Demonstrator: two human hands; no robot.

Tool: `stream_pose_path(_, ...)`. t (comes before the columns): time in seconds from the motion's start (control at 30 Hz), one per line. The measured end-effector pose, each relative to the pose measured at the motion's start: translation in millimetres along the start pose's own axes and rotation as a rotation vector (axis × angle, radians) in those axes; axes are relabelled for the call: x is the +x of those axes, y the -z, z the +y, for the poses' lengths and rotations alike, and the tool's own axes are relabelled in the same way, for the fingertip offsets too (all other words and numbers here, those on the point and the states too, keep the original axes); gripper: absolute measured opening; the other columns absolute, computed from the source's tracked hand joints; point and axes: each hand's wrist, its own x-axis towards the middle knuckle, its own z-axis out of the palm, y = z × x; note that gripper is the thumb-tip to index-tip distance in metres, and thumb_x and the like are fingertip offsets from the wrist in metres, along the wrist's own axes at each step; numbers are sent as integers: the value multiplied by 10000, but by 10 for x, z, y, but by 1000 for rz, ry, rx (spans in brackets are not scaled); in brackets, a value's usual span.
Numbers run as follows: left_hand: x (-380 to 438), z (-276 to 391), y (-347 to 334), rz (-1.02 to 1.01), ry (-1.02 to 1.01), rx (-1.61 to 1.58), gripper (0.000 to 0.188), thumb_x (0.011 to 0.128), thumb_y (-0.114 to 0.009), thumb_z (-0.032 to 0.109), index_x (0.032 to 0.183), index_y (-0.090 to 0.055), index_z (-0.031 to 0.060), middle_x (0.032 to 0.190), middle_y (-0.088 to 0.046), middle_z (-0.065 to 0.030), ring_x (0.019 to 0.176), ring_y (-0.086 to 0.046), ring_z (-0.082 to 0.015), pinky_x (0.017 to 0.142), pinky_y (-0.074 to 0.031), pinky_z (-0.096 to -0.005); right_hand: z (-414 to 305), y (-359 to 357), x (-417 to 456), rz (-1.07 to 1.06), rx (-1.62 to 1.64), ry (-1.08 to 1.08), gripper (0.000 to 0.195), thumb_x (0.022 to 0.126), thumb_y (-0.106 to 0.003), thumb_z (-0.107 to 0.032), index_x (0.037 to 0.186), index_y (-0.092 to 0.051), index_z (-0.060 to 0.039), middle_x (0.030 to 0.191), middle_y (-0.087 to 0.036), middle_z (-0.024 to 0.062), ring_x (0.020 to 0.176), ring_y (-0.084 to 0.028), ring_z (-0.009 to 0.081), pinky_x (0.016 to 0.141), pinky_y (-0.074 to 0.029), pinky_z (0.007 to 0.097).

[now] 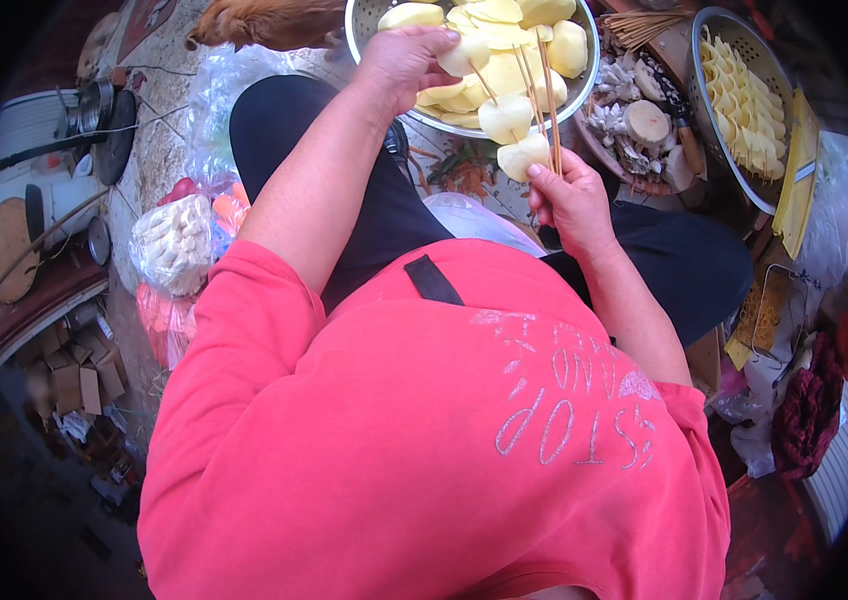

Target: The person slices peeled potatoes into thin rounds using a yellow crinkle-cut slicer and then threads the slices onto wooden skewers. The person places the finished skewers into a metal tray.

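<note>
At the top centre a metal colander (595,71) holds many thin, pale yellow slices that look like potato. Over its near edge, my right hand (575,196) grips several thin wooden skewers (548,105). One skewer runs up to the left through pale slices, the lowest (523,156) against my right thumb and another (505,118) above it. My left hand (410,66) pinches a slice (464,54) at that skewer's upper end. Whether the tip passes through this slice is hard to tell.
Right of the colander stand a basin of mushrooms (647,124), a knife with a wooden handle (690,150), a bundle of skewers (641,28) and a second colander (735,180) with skewered slices. Bagged white food (172,244) lies at left. A brown-furred animal (274,22) is at the top.
</note>
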Motion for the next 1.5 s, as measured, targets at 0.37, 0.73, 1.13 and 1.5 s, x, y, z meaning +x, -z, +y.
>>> stream_pose_path(0.37,-191,-105,-183,-83,95,95,298,878,-668,181,1080,-616,-30,968,-664,-115,863,-666,-225,736,-566,-340,-5,23,46,38,60,27,152,914,-635,-170,1005,-625,-49,636,-574,-9,454,-474,45,411,-358,167)
stream_pose_path(0.73,170,-23,97,82,-161,1356,518,709,-801,341,1100,-682,23,993,-699,-181,935,-678,-260,835,-512,-334,35,111,104,91,130,76,146,917,-625,-170,1009,-621,-58,637,-579,-12,445,-458,37,403,-340,172)
stream_pose_path(1.13,179,-57,77,55,-179,1380,435,680,-833,308,1009,-697,57,926,-703,-170,901,-677,-291,807,-511,-366,3,76,72,80,80,75,143,918,-625,-173,996,-620,-54,650,-578,-12,456,-454,38,424,-356,175)
stream_pose_path(1.5,229,-135,95,178,-383,1378,272,755,-726,290,965,-706,118,923,-697,-160,911,-665,-321,846,-510,-400,1,67,44,85,51,87,148,918,-627,-176,994,-624,-49,654,-576,-10,469,-457,39,431,-364,176)
